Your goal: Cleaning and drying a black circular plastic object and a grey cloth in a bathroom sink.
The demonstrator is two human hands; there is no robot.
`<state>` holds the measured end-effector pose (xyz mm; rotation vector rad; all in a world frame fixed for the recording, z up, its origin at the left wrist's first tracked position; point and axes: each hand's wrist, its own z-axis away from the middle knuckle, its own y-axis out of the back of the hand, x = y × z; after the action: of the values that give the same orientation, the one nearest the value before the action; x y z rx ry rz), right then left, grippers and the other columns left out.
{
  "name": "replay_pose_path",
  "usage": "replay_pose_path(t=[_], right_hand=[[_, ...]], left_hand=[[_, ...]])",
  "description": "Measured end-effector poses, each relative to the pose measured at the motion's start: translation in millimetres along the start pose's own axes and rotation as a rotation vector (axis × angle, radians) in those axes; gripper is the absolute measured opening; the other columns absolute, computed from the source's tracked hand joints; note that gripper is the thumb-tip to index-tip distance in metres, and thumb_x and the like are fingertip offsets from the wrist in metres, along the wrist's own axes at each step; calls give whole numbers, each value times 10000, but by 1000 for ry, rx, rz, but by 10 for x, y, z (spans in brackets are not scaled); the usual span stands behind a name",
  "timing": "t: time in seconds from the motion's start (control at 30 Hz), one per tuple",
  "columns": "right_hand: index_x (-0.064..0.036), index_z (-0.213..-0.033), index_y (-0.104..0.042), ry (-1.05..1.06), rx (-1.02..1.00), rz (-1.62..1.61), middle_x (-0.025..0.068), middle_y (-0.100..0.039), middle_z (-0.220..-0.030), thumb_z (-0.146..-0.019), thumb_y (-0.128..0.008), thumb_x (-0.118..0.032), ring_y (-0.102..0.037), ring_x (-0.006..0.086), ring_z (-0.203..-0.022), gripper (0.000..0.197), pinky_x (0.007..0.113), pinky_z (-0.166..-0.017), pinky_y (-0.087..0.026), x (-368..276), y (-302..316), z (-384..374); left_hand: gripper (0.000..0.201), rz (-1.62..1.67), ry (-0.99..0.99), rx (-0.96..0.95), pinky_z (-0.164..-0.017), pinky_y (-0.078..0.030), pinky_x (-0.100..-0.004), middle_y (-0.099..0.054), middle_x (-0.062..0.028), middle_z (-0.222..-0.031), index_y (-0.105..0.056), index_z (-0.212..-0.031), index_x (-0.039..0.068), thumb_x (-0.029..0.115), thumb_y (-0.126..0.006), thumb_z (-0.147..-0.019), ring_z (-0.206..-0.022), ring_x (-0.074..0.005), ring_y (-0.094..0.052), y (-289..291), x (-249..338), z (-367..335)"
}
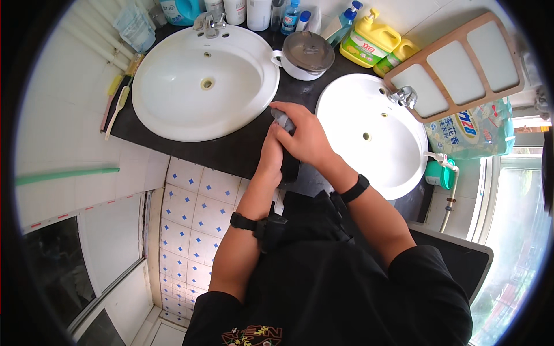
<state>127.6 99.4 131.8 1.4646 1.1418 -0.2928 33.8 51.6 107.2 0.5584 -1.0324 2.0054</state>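
Both hands (303,135) on small grey obj (283,119), over blk counter (231,151) btwn 2 wht sinks (173,106).

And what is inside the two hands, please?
A grey object shows between the left hand and right hand; they cover the rest, so its full shape cannot be seen.

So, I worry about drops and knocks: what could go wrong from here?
The small grey object between the left hand and right hand might slip onto the black counter. The lidded white pot, its handle by the left basin, could be knocked. The wood-framed panel, tilted beside the right tap, might slide.
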Motion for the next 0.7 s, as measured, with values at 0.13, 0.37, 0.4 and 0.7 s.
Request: replay_pose_path(t=[0.13,0.37,0.4,0.7], right_hand=[[-29,-1212,-587,101,129,31,161,-617,-1203,-775,-673,-73,-540,354,-1206,447,418,-998,-444,-12,26,328],[-46,-1220,-582,288,-130,121,140,-596,-1255,-728,-696,3,-451,386,-1304,507,462,-1075,-384,-44,270,697],[-53,-1220,-582,287,-134,114,123,-597,-1256,-721,-705,9,-431,373,-1325,518,493,-1103,-340,-72,266,726],[-73,-1212,-592,113,-20,208,108,-633,-1192,-797,-636,-102,-538,332,-1214,419,545,-1158,-159,-22,160,361]], left_hand=[[480,246,7,-104,-953,-431,-307,-587,-83,-1163,-490,-1321,78,434,-360,-1027,-1094,-171,-558,32,-23,-48],[578,193,86,-185,-930,-436,-347,-597,-113,-1083,-448,-1353,89,533,-394,-987,-1008,-201,-561,153,-3,-87],[634,133,79,-189,-965,-419,-358,-593,-121,-1154,-415,-1388,81,566,-382,-981,-1071,-210,-558,186,-16,-126],[733,-154,-23,-210,-1010,-387,-294,-583,-148,-1255,-546,-1309,9,605,-252,-1000,-1188,-171,-528,116,-73,-169]])
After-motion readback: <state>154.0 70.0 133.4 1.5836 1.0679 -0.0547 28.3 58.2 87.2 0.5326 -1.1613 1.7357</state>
